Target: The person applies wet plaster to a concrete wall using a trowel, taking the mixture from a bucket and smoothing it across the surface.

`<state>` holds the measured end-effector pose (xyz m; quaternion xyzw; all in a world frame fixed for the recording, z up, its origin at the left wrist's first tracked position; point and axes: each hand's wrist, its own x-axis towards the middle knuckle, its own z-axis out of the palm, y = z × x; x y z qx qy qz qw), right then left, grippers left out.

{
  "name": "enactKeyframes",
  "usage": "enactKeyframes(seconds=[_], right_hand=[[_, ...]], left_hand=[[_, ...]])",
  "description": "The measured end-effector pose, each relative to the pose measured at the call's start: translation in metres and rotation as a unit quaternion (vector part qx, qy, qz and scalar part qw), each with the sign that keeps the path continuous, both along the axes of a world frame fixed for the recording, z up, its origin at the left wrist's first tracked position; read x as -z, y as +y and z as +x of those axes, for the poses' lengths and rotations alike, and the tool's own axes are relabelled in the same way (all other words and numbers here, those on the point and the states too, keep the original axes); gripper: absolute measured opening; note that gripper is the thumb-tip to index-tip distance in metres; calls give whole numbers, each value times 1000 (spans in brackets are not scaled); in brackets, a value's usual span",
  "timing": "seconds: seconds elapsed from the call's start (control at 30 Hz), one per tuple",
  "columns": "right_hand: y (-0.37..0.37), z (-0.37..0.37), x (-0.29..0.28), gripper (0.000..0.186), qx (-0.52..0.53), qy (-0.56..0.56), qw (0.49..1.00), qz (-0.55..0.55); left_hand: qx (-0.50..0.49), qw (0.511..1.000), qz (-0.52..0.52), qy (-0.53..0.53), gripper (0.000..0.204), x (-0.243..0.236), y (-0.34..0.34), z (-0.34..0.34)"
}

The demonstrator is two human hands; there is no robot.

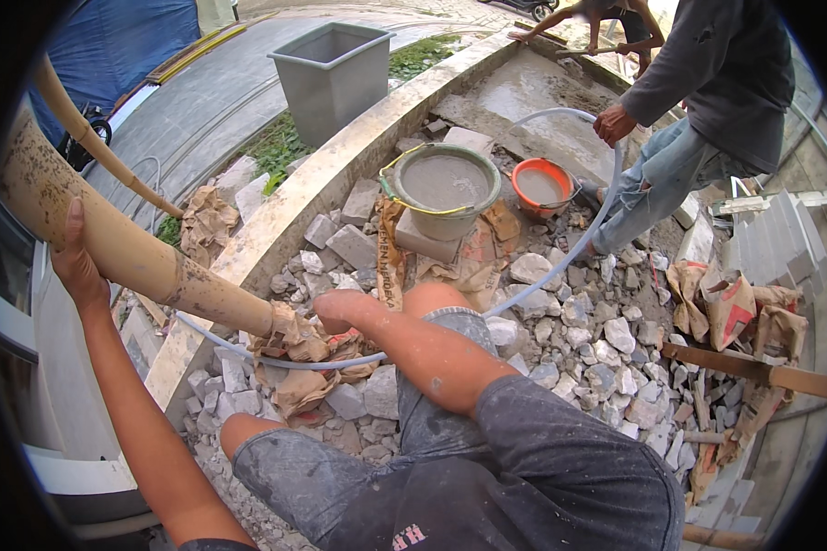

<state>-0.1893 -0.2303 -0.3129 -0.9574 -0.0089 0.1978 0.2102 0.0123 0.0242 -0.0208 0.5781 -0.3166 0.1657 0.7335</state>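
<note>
My left hand point(80, 262) grips a thick, speckled bamboo pole point(170, 273) that slants down from the upper left. Crumpled brown paper point(294, 335) lies at the pole's lower end. Beside that paper, my right hand point(338, 309) is closed, its forearm crossing over my knee; whatever its fingers hold is hidden. A pale flexible hose point(560, 268) runs under the pole's end and curves across the rubble to a co-worker's hand point(613, 124). Ahead of my knees stands a green-rimmed bucket point(444, 184) of grey wet mix, with a smaller orange bucket point(540, 186) to its right.
Broken stones point(606, 335) cover the ground around my legs. A low concrete wall point(340, 151) runs diagonally, with a tall grey bin point(333, 87) beyond it. One co-worker point(721, 83) stands at right; another person point(620, 18) bends farther back. A wooden plank point(753, 369) and torn sacks point(730, 303) lie right.
</note>
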Motion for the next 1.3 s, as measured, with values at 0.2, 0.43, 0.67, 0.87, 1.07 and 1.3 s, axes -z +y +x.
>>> enactKeyframes(seconds=[0.2,0.43,0.67,0.87,1.07,1.3], right_hand=[[1,0,1,18,5,-7,1000,-5],[2,1,0,18,2,9,1000,-2],[3,0,2,18,-1,-6,1000,-2],[3,3,3,18,-25,1,1000,-6],[3,2,5,19,-12,-3,1000,-5],[3,1,5,20,-15,0,1000,-12]], left_hand=[[-1,1000,2,-21,43,0,-1,0],[-4,1000,3,-9,46,0,0,1],[-5,1000,5,-9,50,0,0,0],[-3,1000,7,-16,48,0,-1,0],[-4,1000,-2,-14,46,1,-1,-1],[-4,1000,-1,-17,45,1,-2,2]])
